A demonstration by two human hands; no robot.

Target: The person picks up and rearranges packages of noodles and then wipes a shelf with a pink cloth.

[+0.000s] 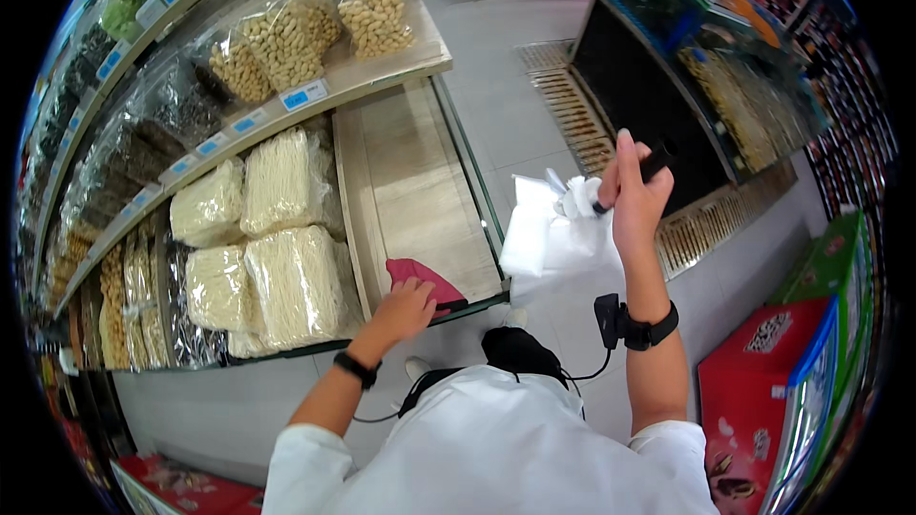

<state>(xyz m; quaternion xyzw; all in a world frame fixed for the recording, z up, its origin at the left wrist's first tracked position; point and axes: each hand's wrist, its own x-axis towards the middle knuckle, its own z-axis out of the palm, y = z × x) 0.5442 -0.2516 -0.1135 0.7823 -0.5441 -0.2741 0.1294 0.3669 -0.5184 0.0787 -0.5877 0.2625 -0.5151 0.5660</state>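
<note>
My left hand (404,307) has its fingers on a dark red cloth (429,279) with a black edge, at the near end of a bare wooden shelf tray (415,179). My right hand (637,193) is raised over the floor to the right, closed around the black handle (660,157) of a tool. Beyond its lower end shows a ruffled white piece (578,197), which may be the tool's head. Below that stand white wrapped packs (529,229). Left of the tray lie clear-wrapped bundles of dried noodles (293,286).
Bags of peanuts (286,43) stand on the shelf above, with price tags (304,94) along its edge. Glass tanks (744,93) stand at right beside rusty floor grates (572,118). A red chest freezer (762,372) is at the lower right.
</note>
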